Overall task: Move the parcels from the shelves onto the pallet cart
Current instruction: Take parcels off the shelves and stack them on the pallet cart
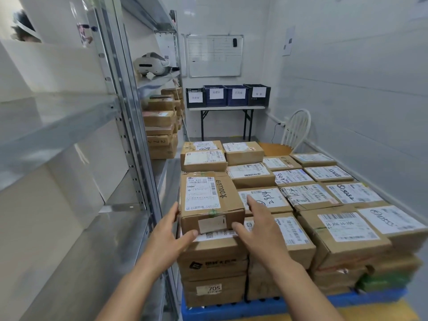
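Observation:
A brown cardboard parcel [209, 201] with a white label and "DOLL" print sits on top of the near-left stack on the blue pallet cart [231, 309]. My left hand [170, 237] lies against its left side, fingers straight, thumb at its front lower edge. My right hand [259, 223] is at its right side with fingers straight, over the neighbouring parcel; contact is unclear. Several more labelled parcels [342, 230] cover the cart in stacked rows. More brown parcels [159, 133] remain on the far shelf bay.
Metal shelving [129, 126] runs along the left; its near shelves hold nothing. A white headset [151, 64] lies on an upper shelf. At the back stand a folding table [225, 108] with labelled crates, a whiteboard [214, 55] and a white chair [296, 128].

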`<act>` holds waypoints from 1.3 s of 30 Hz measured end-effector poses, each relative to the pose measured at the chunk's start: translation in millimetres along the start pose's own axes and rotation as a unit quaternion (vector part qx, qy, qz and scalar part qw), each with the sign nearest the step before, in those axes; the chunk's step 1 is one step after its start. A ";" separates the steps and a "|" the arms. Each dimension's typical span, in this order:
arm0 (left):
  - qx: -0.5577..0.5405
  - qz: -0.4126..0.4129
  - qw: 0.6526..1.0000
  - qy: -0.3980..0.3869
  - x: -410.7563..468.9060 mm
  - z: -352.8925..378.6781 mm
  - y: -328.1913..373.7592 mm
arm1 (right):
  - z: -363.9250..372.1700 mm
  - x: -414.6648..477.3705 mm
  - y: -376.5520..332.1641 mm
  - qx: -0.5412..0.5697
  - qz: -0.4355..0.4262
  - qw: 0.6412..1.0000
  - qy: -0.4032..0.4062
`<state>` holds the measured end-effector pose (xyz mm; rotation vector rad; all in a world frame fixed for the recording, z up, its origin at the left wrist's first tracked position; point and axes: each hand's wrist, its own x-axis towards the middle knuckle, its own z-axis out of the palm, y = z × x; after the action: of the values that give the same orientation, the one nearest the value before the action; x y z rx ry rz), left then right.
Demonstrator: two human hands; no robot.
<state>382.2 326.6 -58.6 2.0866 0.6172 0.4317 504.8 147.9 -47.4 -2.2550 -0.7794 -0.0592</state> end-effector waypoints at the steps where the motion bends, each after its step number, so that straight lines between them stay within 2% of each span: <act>1: 0.006 0.002 1.000 0.016 -2.8 -0.4 -1.1 | -1.2 -2.5 -1.1 -0.023 -0.014 0.999 0.018; 3: 0.016 0.017 0.998 0.054 -11.8 -0.1 -0.7 | -2.2 -9.7 -4.5 -0.070 -0.067 0.993 0.069; 7: 0.038 0.061 0.988 0.139 -43.6 4.4 9.7 | 1.6 -25.5 -13.9 -0.139 -0.172 0.958 0.183; 12: 0.088 0.076 0.973 0.198 -94.8 8.0 16.4 | 9.8 -52.3 -37.6 -0.100 -0.286 0.929 0.211; 23: 0.181 -0.033 0.924 0.335 -224.1 30.6 16.2 | 18.0 -141.6 -44.0 -0.015 -0.418 0.902 0.107; 30: 0.245 -0.171 0.855 0.423 -340.0 26.6 12.3 | 45.0 -215.0 -77.6 0.071 -0.506 0.859 0.030; 39: 0.300 -0.307 0.771 0.471 -453.0 24.5 10.7 | 59.5 -300.6 -121.8 0.165 -0.587 0.791 -0.045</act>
<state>28.4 44.8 -95.4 1.9287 2.2005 0.9867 182.0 98.3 -92.9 -1.1516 -1.9553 -0.3654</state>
